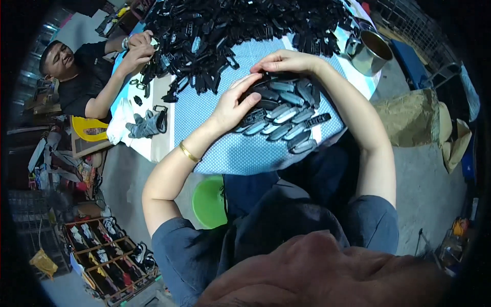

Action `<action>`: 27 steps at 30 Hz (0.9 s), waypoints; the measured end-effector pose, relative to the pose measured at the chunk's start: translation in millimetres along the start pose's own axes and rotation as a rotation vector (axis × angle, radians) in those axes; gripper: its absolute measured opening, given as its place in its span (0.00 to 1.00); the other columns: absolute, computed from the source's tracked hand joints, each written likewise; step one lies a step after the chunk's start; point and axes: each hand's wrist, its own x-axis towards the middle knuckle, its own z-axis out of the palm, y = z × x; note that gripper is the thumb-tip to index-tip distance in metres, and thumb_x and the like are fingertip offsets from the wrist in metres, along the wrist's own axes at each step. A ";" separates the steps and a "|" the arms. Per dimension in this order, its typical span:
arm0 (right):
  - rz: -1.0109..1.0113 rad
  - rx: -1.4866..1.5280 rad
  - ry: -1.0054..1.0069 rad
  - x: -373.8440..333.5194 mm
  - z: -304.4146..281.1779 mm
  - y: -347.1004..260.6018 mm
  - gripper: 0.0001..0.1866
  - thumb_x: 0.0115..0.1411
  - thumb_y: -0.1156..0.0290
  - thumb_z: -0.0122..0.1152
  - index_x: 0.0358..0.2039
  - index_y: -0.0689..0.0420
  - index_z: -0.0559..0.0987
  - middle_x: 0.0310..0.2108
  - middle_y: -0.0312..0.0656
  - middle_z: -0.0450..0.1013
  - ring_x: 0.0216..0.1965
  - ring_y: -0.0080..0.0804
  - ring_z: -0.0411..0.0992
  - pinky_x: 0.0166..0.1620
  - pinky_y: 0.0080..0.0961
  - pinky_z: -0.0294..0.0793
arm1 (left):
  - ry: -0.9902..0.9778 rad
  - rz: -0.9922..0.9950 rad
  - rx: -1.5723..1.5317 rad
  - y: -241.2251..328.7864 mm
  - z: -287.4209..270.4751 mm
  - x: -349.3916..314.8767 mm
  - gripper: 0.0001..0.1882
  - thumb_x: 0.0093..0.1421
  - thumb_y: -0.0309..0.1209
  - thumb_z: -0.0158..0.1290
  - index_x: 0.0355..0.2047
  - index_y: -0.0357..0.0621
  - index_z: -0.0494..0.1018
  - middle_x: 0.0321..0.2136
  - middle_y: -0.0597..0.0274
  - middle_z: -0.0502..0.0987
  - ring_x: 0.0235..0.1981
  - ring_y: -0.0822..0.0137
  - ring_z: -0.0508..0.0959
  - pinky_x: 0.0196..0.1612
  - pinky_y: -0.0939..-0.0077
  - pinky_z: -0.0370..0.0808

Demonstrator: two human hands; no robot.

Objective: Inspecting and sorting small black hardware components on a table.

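Note:
A small group of dark, glossy oblong plastic pieces (pixel 287 116) lies near the front edge of the table, several of them in slanting rows. My left hand (pixel 235 106) rests along their left side, fingers stretched toward the far side and thumb apart. Curving round from the right, my right hand (pixel 290 62) lies at their far edge with its fingers extended. The fingertips of both hands come close together there. Neither hand visibly grips a piece, though what lies under the palms is hidden. Beneath the pieces is a blue-white patterned cloth (pixel 240 157).
A large heap of black plastic parts (pixel 240 25) covers the table's far side. A metal pot (pixel 372 53) stands at the right. Across to the left, a person (pixel 82 84) handles parts beside grey gloves (pixel 146 123). A green tub (pixel 208 202) sits below the table edge.

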 end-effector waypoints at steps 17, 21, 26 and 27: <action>-0.162 0.055 0.300 -123.5 88.9 -17.5 0.30 0.59 0.49 0.46 0.52 0.60 0.67 0.50 0.46 0.66 0.50 0.36 0.66 0.53 0.31 0.64 | -0.179 0.325 0.071 69.1 80.4 -22.8 0.22 0.53 0.36 0.52 0.47 0.41 0.66 0.47 0.49 0.63 0.51 0.50 0.60 0.55 0.57 0.58; -0.111 0.258 0.176 -136.0 92.9 -27.3 0.44 0.53 0.38 0.47 0.55 0.67 0.61 0.53 0.55 0.62 0.55 0.45 0.61 0.56 0.37 0.60 | -0.315 0.544 0.020 80.8 91.0 -17.2 0.22 0.51 0.37 0.54 0.44 0.41 0.67 0.44 0.52 0.65 0.48 0.53 0.63 0.53 0.60 0.60; -0.170 0.328 0.179 -134.9 81.0 -22.0 0.36 0.56 0.43 0.46 0.49 0.67 0.68 0.49 0.55 0.66 0.52 0.46 0.65 0.54 0.39 0.62 | -0.356 0.893 0.069 83.1 102.8 -13.0 0.21 0.48 0.38 0.55 0.41 0.41 0.68 0.42 0.54 0.66 0.45 0.56 0.66 0.50 0.63 0.61; -0.124 0.165 0.387 -134.0 71.6 -17.0 0.26 0.59 0.53 0.48 0.45 0.65 0.72 0.46 0.49 0.69 0.49 0.43 0.67 0.53 0.37 0.63 | -0.494 0.838 0.082 83.2 98.1 -10.1 0.22 0.53 0.40 0.52 0.45 0.41 0.67 0.44 0.50 0.67 0.50 0.53 0.64 0.55 0.57 0.58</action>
